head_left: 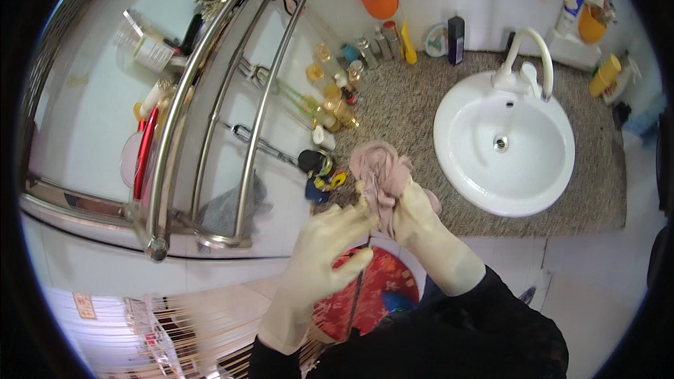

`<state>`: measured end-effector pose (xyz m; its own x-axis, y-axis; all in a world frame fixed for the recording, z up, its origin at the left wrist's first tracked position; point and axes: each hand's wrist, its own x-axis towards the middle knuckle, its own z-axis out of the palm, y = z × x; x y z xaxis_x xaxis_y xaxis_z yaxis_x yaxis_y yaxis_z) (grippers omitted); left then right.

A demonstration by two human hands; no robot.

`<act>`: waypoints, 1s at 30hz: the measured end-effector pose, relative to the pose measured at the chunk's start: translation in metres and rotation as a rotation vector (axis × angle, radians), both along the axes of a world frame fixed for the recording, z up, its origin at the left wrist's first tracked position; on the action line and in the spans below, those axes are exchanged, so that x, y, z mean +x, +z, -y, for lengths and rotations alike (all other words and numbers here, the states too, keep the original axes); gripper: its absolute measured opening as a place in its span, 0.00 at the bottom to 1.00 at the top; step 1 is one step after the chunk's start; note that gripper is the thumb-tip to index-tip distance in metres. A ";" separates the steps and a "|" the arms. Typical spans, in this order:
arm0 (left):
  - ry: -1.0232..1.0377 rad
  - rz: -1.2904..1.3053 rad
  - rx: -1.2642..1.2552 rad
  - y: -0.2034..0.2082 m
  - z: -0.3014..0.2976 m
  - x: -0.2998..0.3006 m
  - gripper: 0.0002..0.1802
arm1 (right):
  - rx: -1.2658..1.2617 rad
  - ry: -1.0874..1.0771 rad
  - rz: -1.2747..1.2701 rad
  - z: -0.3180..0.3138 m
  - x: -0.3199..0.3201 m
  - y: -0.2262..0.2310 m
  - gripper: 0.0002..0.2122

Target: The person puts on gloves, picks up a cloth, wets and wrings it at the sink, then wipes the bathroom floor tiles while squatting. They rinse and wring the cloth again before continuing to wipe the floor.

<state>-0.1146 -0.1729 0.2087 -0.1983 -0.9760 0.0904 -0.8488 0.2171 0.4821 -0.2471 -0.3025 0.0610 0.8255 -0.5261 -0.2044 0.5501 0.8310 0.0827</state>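
Both of my hands wear pale cream rubber gloves. My right hand (425, 228) grips a bunched dusty-pink cloth (382, 168) at the front left edge of the speckled grey-brown countertop (414, 116). Just left of the cloth is my left hand (324, 249), its fingers stretched out and the thumb held apart. Its fingertips reach the near side of the cloth; whether they touch it I cannot tell. By the cloth's left side stand a dark round jar (317, 162) and a small yellow item (338, 180).
A white oval sink (503, 189) with a curved white faucet (537, 38) is set into the counter's right half. Several bottles (337, 107) line the wall, below an orange holder (379, 1). A metal towel rack (253, 123) juts out at left. Below the counter shows something round and red (400, 274).
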 end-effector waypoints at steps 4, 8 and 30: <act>0.337 -1.247 0.003 -0.043 0.070 -0.027 0.62 | -0.085 -0.186 -0.108 0.055 0.018 0.074 0.18; 0.233 -1.998 0.181 -0.080 0.130 -0.023 0.61 | -0.516 -0.258 -0.309 0.094 0.015 0.081 0.18; 0.893 -0.980 -0.473 -0.054 0.250 0.087 0.43 | -1.142 -0.105 -0.913 0.264 0.211 0.073 0.30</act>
